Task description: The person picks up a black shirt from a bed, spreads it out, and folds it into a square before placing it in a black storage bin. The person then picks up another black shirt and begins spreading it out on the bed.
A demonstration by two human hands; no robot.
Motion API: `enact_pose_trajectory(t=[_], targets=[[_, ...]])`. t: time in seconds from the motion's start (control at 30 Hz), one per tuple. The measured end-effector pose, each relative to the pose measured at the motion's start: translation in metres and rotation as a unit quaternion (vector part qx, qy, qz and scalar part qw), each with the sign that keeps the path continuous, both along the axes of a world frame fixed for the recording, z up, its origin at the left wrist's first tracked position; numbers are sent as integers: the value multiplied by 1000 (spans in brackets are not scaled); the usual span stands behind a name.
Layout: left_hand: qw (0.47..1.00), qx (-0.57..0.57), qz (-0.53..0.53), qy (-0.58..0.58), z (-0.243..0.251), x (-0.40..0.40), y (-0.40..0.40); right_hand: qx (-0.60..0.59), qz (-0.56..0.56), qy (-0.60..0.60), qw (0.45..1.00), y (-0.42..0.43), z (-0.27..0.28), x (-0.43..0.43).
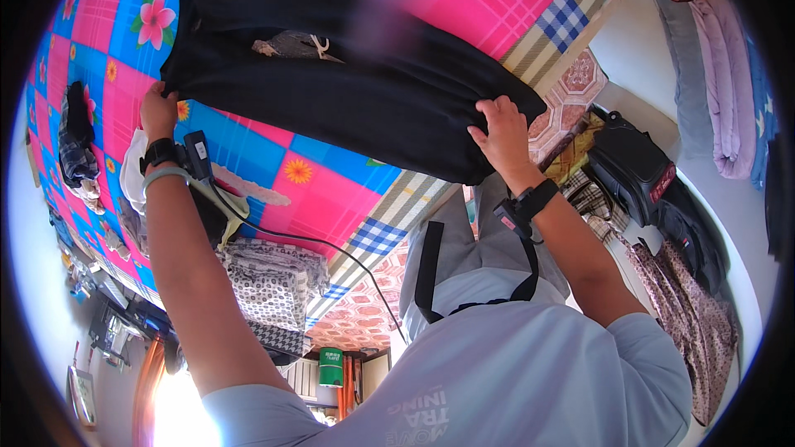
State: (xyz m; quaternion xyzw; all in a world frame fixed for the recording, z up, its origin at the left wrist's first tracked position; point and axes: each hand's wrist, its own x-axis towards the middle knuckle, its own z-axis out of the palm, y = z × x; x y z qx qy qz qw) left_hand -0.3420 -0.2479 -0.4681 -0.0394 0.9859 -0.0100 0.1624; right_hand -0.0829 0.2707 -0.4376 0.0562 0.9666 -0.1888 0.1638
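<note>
Black trousers (pixel 298 87) lie spread lengthwise on a pink and blue checked, flowered sheet (pixel 335 189). At their left end, my left hand (pixel 159 110) pinches the near corner of the waist. My right hand (pixel 502 133) grips the cloth near the leg ends at the right, its thumb and fingers on the near leg. Between the two legs, a gap shows a small dark grey and beige item (pixel 292 45) with a whitish strip (pixel 321 48); I cannot tell what it is. A blurred purplish patch covers part of the far leg.
Folded grey-and-white patterned cloth (pixel 267 279) is stacked left of my body. Dark crumpled clothes (pixel 77 143) lie at far left. A black bag (pixel 630 164) and a spotted garment (pixel 677 298) are at right. A black cable (pixel 323 240) runs from my left wrist.
</note>
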Motion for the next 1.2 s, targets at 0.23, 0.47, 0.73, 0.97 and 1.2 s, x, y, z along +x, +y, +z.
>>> enact_pose_trajectory(t=[0.23, 0.47, 0.73, 0.97, 1.2], targets=[[1000, 24, 9, 15, 0, 1, -6, -244, 79, -100, 961, 11, 26, 52], [997, 62, -35, 34, -6, 2, -32, -260, 278, -148, 913, 4, 41, 76], [998, 20, -13, 57, -3, 3, -20, -241, -23, -349, 906, 19, 16, 99], [990, -62, -45, 116, 20, 11, 62, -201, -71, -264, 941, 52, -22, 116], [960, 127, -247, 44, 21, 12, 112, -266, -168, -334, 888, 43, -22, 97]])
